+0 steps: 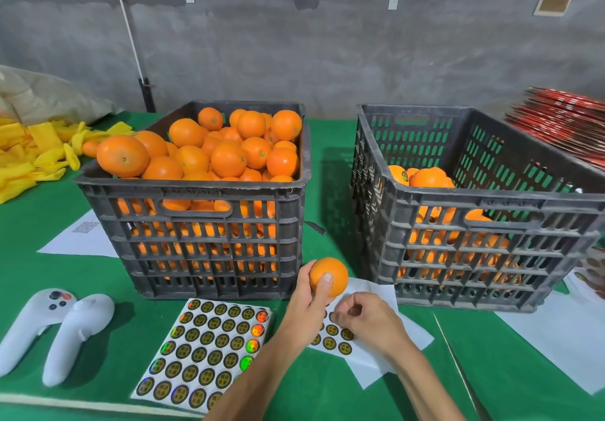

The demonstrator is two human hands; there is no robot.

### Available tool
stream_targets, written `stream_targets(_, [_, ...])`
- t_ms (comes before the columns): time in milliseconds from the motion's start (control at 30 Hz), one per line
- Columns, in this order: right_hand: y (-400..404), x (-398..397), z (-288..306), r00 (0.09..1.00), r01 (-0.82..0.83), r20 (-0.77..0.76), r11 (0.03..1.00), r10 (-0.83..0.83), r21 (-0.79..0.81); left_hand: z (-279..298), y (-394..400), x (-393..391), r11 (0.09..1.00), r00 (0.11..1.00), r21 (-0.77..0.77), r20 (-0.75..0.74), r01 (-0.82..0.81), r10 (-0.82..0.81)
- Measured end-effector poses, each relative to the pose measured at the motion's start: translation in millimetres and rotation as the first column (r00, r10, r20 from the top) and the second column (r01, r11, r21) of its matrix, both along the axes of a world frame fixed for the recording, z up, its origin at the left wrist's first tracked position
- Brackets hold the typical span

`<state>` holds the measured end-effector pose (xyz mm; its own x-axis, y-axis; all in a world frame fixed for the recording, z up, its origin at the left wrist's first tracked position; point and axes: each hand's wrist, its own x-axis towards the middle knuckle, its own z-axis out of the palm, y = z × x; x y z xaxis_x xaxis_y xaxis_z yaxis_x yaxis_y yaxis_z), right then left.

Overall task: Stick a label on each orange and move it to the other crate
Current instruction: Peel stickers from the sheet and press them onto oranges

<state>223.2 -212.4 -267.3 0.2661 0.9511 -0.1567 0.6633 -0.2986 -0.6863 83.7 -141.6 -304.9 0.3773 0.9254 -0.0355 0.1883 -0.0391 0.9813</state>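
Observation:
My left hand [306,306] grips one orange [330,273] just above the green table, between the two crates. My right hand [363,319] rests on a partly used label sheet [337,338], fingers pinched at a round label; I cannot tell if the label is lifted. A full sheet of round gold labels [206,352] lies to the left of my hands. The left black crate [209,188] is heaped with oranges. The right black crate [491,197] holds fewer oranges, one showing a label [404,176].
Two white controllers [52,329] lie at the front left. Yellow foam nets [29,155] are piled at the back left, and a red stack [563,125] sits at the back right. White papers [556,335] lie near the right crate.

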Motion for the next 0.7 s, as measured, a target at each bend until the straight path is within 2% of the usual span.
stream_targets(67, [-3.9,0.3,0.3,0.992,-0.011,-0.128,0.999,0.018,0.051,0.5,0.3,-0.1,1.000,1.000,0.011,-0.004,0.004,-0.004])
stream_targets(100, [-6.9,1.7,1.5,0.959,-0.006,-0.281,0.993,0.039,0.116,0.2,0.2,-0.3,1.000,1.000,0.017,-0.004,0.008,-0.008])
stream_targets(167, [-14.6,4.2,8.1,0.826,0.088,-0.556,0.955,0.088,0.282,0.5,0.4,-1.1,1.000,1.000,0.028,0.000,0.007,-0.007])
stream_targets(233, [-18.0,3.9,16.2,0.751,0.186,-0.649,0.906,0.119,0.380,2.3,0.9,-1.0,1.000,1.000,0.026,0.013,0.010,-0.011])
stream_targets(467, [-9.2,-17.2,15.1,0.822,0.307,-0.570,0.848,-0.007,0.432,10.6,-10.3,-1.5,0.997,0.997,0.076,0.082,-0.011,0.005])
stream_targets(600, [-16.2,-20.9,31.8,0.853,0.341,-0.514,0.838,-0.086,0.426,36.7,-21.2,-7.2,0.994,0.978,0.105,0.206,-0.044,0.021])
stream_targets(667, [-19.4,-22.9,48.7,0.888,0.236,-0.460,0.855,0.003,0.461,61.0,-28.4,-9.1,0.986,0.961,0.161,0.276,-0.030,-0.016])
stream_targets(700, [-20.7,-23.5,59.0,0.869,0.171,-0.485,0.862,0.097,0.478,73.8,-31.7,-9.6,0.983,0.949,0.180,0.312,-0.021,-0.037])
